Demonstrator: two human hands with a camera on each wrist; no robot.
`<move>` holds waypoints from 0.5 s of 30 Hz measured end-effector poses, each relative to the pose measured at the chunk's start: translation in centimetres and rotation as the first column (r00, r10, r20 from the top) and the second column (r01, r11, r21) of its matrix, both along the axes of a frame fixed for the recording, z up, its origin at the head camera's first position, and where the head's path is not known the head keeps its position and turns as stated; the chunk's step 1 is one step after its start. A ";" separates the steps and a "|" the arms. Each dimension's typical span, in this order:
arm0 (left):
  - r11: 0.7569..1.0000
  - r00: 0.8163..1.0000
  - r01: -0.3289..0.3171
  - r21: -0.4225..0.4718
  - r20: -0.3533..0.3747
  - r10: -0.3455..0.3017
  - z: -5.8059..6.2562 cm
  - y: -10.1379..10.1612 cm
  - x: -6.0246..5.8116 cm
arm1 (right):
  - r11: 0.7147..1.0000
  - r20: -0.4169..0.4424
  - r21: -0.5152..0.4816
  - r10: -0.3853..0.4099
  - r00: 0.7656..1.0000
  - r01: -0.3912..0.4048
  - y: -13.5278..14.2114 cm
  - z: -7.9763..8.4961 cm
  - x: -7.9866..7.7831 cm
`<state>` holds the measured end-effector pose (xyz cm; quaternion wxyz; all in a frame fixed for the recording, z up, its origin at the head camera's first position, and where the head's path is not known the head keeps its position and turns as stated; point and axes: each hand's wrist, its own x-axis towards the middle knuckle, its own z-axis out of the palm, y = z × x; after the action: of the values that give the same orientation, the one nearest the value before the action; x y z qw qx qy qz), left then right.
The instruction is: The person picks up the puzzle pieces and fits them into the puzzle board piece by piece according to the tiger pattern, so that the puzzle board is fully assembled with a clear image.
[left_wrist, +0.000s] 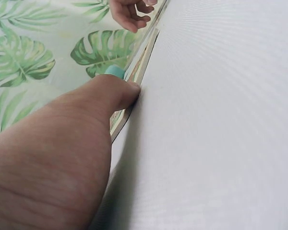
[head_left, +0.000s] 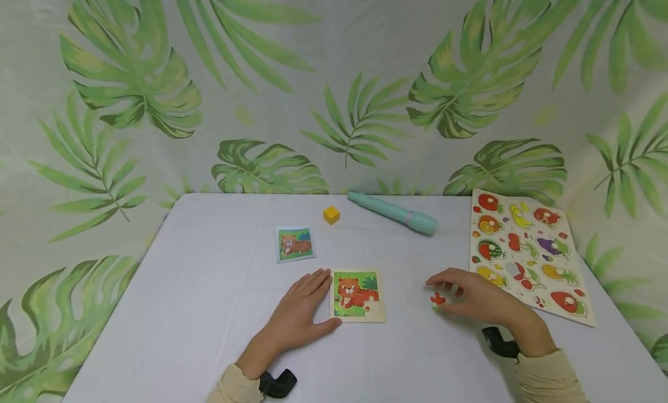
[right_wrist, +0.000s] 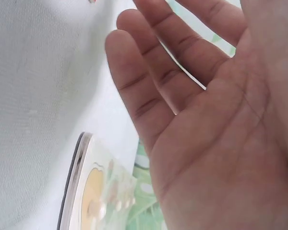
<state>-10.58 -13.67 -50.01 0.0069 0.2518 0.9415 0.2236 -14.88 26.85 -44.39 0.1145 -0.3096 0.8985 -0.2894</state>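
A square wooden tiger puzzle (head_left: 356, 296) lies in front of me, its lower right part showing bare wood. My left hand (head_left: 300, 316) rests beside it, with straight fingers at the left edge and the thumb at the lower corner; the left wrist view has that thumb (left_wrist: 127, 93) against the puzzle's edge. To the right, a small red and green puzzle piece (head_left: 437, 299) shows by the thumb of my right hand (head_left: 472, 296). In the right wrist view the right hand's fingers (right_wrist: 129, 62) are apart and loosely bent, with nothing against the palm.
Beyond the puzzle lie a tiger picture card (head_left: 295, 244), a yellow cube (head_left: 331, 215) and a teal tube-shaped thing (head_left: 391, 211). A fruit puzzle board (head_left: 529, 258) lies on the right, partly under my right hand in the head view. Leaf-patterned cloth (head_left: 360, 119) hangs behind the white table (head_left: 209, 275).
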 end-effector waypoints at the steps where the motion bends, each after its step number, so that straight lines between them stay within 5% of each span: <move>1: 1.000 1.000 0.000 0.001 -0.001 0.000 0.0 0.0 0.0 | 1.000 0.009 0.004 0.000 1.000 0.000 0.1 0.0 0.0; 15: 1.000 1.000 0.001 -0.005 -0.004 -0.001 -0.1 -0.1 -0.1 | 0.999 0.072 0.044 -0.014 0.997 0.011 0.4 -0.4 -0.1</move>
<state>-10.66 -13.73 -50.12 0.0056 0.2529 0.9419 0.2209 -14.99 27.24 -44.79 0.1518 -0.2905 0.9018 -0.2815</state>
